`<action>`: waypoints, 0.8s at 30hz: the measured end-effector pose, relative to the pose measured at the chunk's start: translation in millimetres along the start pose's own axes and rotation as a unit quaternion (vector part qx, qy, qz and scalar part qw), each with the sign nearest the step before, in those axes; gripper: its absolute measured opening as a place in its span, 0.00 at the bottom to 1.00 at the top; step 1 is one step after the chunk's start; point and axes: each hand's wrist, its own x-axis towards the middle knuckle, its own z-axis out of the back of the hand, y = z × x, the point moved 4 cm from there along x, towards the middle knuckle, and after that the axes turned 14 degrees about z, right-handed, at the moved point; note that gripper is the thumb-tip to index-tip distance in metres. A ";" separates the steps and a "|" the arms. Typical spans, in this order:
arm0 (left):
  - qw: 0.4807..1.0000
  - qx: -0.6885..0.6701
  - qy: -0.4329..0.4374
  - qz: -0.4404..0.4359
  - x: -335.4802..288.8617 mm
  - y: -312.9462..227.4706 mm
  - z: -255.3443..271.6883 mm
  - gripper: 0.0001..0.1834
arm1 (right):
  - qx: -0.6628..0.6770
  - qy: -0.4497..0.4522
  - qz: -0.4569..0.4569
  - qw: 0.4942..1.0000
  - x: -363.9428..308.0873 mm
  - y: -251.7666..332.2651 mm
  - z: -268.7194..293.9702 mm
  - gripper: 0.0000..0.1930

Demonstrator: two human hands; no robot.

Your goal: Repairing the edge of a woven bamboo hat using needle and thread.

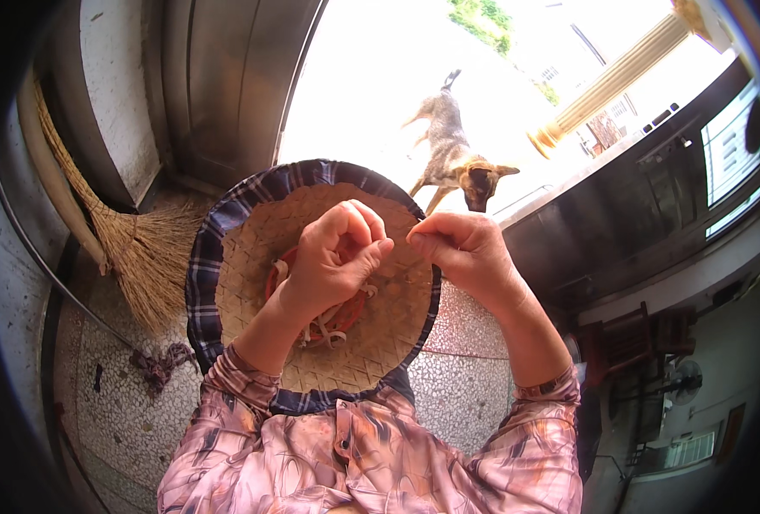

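On my lap rests a round woven straw hat (pixel 371 343), its inner side facing up and its rim bound in dark blue plaid cloth. An orange-red ring with pale straps (pixel 343 319) sits in its middle, partly covered by my left hand and wrist. My left hand (pixel 333 257) is raised over the hat, fingers curled and thumb tip against the forefinger. Level with it, above the hat's right rim, my right hand (pixel 461 248) pinches thumb and forefinger together, pointing left. Whatever lies in either pinch is too small to make out. A gap separates the hands.
A dog (pixel 457 154) stands in the bright doorway beyond the hat, head lowered. At left, a straw broom (pixel 144 248) leans by the wall near a dark bundle (pixel 164 364) on the speckled floor (pixel 466 364). Wooden furniture (pixel 628 343) and a fan (pixel 682 379) are at right.
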 end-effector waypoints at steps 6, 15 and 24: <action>0.997 0.014 -0.013 0.075 0.1 -3.5 3.4 0.08 | 0.073 -0.008 -0.027 0.997 -4.8 -11.5 0.9 0.06; 0.990 0.137 -0.046 -0.010 -3.1 -22.6 3.6 0.09 | 0.043 -0.005 -0.051 0.998 -3.1 -1.6 0.4 0.02; 0.981 0.173 -0.021 -0.090 -5.5 -20.2 0.9 0.08 | 0.058 0.010 0.001 0.998 -2.5 2.3 -12.4 0.06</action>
